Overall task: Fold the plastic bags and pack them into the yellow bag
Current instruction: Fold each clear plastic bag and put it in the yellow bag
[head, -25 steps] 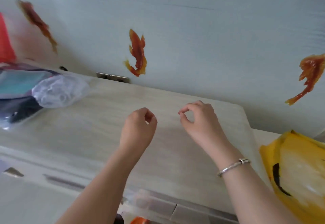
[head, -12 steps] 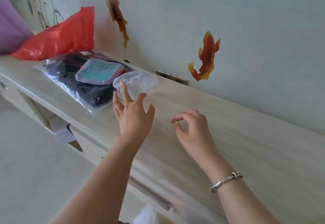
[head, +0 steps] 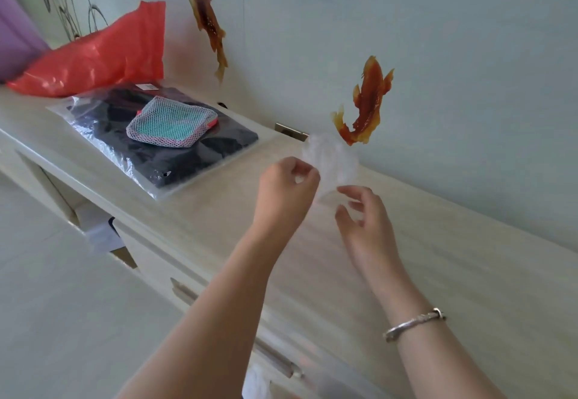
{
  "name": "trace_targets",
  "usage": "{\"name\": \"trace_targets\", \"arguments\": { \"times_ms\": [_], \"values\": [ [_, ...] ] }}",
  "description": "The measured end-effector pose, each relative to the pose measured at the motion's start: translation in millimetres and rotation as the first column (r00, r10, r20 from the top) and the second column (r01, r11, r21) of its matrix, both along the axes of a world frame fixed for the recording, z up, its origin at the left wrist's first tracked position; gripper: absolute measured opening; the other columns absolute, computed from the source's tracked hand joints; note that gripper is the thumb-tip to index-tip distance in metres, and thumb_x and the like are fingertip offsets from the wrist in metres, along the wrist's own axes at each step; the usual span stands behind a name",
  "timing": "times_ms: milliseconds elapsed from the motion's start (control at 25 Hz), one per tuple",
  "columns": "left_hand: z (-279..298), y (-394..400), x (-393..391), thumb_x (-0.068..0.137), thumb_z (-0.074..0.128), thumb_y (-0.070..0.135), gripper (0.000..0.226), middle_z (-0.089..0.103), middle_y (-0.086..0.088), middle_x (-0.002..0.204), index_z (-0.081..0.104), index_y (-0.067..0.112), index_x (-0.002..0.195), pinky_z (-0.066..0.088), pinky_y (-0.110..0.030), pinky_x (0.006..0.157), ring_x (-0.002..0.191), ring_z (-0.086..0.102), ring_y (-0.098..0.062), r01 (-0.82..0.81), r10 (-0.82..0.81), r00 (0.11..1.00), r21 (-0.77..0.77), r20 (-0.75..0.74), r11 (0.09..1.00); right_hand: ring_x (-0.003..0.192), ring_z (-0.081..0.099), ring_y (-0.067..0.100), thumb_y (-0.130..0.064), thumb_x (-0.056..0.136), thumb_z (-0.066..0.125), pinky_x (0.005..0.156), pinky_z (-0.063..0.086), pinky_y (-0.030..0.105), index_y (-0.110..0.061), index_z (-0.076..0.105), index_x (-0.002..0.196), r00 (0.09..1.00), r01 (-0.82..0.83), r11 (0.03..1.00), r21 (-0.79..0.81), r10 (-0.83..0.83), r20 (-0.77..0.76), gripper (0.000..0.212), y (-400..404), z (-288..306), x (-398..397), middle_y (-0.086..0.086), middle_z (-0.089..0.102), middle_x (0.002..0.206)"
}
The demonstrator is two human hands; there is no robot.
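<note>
Head view: the left hand (head: 286, 189) is raised above the middle of a pale wood-grain cabinet top (head: 219, 220), its fingers curled and pinching the near edge of a crumpled clear plastic bag (head: 331, 160). The bag hangs blurred in the air between the hand and the wall, in front of the tail of an orange fish sticker (head: 366, 103). The right hand (head: 364, 220) is just beside it, below the lower end of the bag, fingers loosely spread and half bent; whether its fingertips touch the plastic cannot be told through the blur. A silver bracelet (head: 414, 323) circles the right wrist.

Toward the left end of the cabinet top lies a flat clear package with dark clothing inside (head: 175, 151), one corner reaching the front edge. A white mesh pouch with teal contents (head: 170, 126) rests on top of it. Behind the package, at the back left corner against the wall, a red plastic bag (head: 97, 57) lies slumped, and a purple shape (head: 15, 42) sits at the far left edge. A second fish sticker (head: 208, 26) is on the wall above the package. A small metal hinge plate (head: 291, 132) sits at the back edge near the wall. Below the front edge, metal drawer handles (head: 275, 359) show. The yellow bag is out of the frame.
</note>
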State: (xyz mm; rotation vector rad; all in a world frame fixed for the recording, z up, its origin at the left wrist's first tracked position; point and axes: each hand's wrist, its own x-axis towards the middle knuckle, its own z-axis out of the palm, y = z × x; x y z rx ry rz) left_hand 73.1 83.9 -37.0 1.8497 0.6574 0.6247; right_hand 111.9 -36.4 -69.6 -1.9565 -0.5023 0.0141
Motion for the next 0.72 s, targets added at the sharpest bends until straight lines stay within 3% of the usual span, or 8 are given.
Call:
{"name": "trace_targets", "arguments": {
  "times_ms": [80,160,240,320,440,520,600,720],
  "values": [
    [16,-24,0,0.087,0.06,0.021,0.01,0.066,0.006,0.088,0.067,0.015,0.089,0.04,-0.007,0.053,0.075,0.058,-0.004,0.084,-0.076,0.995,-0.133,0.066,0.988,0.119,0.045,0.01,-0.012,0.091,0.055,0.096,0.041,0.028,-0.023,0.042,0.13,0.991,0.119,0.989,0.085,-0.113,-0.072,0.043,-18,12,2,-0.01,0.04,0.128],
    [26,-48,3,0.087,0.06,0.018,0.008,0.066,0.006,0.092,0.067,0.017,0.091,0.042,-0.011,0.063,0.08,0.059,-0.002,0.178,-0.153,0.981,-0.232,0.122,0.956,0.114,0.048,0.003,-0.014,0.09,0.058,0.088,0.041,0.022,-0.021,0.035,0.138,0.968,0.199,0.961,0.192,-0.163,-0.188,0.054,-42,26,6,-0.012,0.04,0.132],
    [31,-74,8,0.087,0.06,0.013,0.01,0.064,0.002,0.095,0.067,0.017,0.093,0.048,-0.021,0.075,0.084,0.061,-0.009,0.284,-0.23,0.954,-0.338,0.192,0.897,0.107,0.055,-0.001,-0.017,0.089,0.058,0.079,0.043,0.019,-0.025,0.048,0.129,0.948,0.199,0.934,0.296,-0.108,-0.298,0.042,-73,37,13,-0.013,0.057,0.123],
    [34,-99,14,0.087,0.06,0.009,0.011,0.061,-0.004,0.092,0.065,0.015,0.094,0.051,-0.035,0.084,0.084,0.061,-0.017,0.373,-0.291,0.925,-0.429,0.245,0.823,0.103,0.063,0.008,-0.02,0.087,0.06,0.086,0.047,0.028,-0.025,0.065,0.108,0.929,0.194,0.933,0.303,-0.074,-0.364,0.022,-107,43,19,-0.01,0.069,0.107],
    [36,-143,25,0.09,0.056,0.002,0.013,0.056,-0.008,0.087,0.062,0.009,0.098,0.049,-0.033,0.073,0.078,0.057,-0.019,0.42,-0.35,0.907,-0.492,0.233,0.762,0.084,0.066,0.013,-0.011,0.085,0.063,0.073,0.048,0.028,-0.019,0.07,0.086,0.9,0.288,0.888,0.358,-0.124,-0.417,0.011,-160,52,20,-0.007,0.072,0.083],
    [34,-162,30,0.091,0.054,0.002,0.015,0.055,-0.007,0.084,0.062,0.007,0.102,0.049,-0.029,0.067,0.069,0.055,-0.016,0.379,-0.339,0.924,-0.52,0.176,0.766,0.079,0.065,0.015,-0.01,0.085,0.065,0.065,0.048,0.026,-0.018,0.067,0.083,0.884,0.293,0.856,0.427,-0.072,-0.461,0.009,-183,61,17,-0.002,0.07,0.081],
    [30,-183,35,0.091,0.049,-0.001,0.019,0.055,-0.006,0.078,0.061,0.005,0.105,0.05,-0.022,0.059,0.058,0.052,-0.013,0.377,-0.369,0.92,-0.566,0.134,0.733,0.079,0.066,0.016,-0.02,0.083,0.068,0.07,0.05,0.029,-0.019,0.064,0.086,0.85,0.27,0.826,0.495,0.036,-0.525,0.005,-210,67,14,0.001,0.07,0.089],
    [24,-208,45,0.086,0.046,-0.007,0.027,0.059,-0.006,0.074,0.061,0.002,0.106,0.052,-0.022,0.058,0.052,0.054,-0.012,0.404,-0.436,0.893,-0.614,0.106,0.678,0.078,0.065,0.018,-0.04,0.082,0.065,0.075,0.051,0.032,-0.017,0.066,0.094,0.74,0.314,0.775,0.549,0.162,-0.653,0.026,-239,70,17,0.001,0.068,0.085]
  ]
}}
